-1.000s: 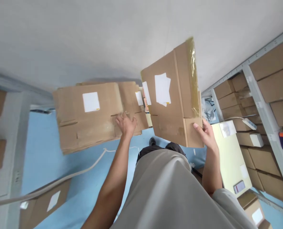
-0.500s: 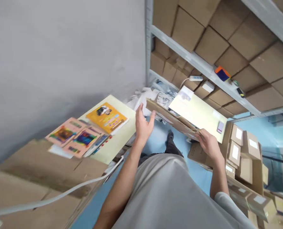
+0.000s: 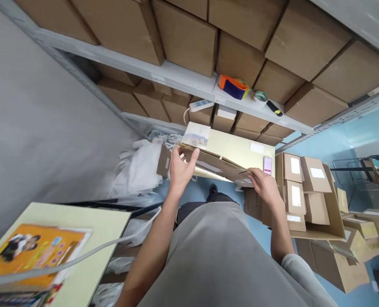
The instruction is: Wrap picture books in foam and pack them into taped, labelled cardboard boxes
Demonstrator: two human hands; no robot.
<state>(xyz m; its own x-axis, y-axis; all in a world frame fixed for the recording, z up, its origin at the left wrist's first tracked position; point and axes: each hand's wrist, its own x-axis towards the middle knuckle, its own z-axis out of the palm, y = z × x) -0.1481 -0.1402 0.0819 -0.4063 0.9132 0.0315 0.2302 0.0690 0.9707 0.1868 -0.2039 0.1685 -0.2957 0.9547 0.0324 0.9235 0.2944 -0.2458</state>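
Observation:
A flattened cardboard box (image 3: 216, 165), brown with white labels on its near face, is held nearly edge-on in front of my body. My left hand (image 3: 182, 169) grips its left end, thumb on the near side and fingers over the far edge. At the other end my right hand (image 3: 266, 186) pinches the right corner. Behind the cardboard is a pale yellow table (image 3: 231, 147), partly hidden by it. On that table lie a printed sheet (image 3: 196, 134), a small white slip (image 3: 256, 147) and a phone (image 3: 267, 165) with a lit screen.
Shelving (image 3: 189, 83) full of cartons rises ahead, with a tape dispenser (image 3: 233, 87) and tape roll (image 3: 260, 97) on its ledge. An open carton (image 3: 336, 204) of small boxes stands right. White plastic wrapping (image 3: 141, 168) lies left. A cable (image 3: 113, 243) crosses the left table (image 3: 113, 219).
My view has swung right, toward the shelving. The left hand, apart from the cardboard's end before, has closed on it. My right hand keeps its hold.

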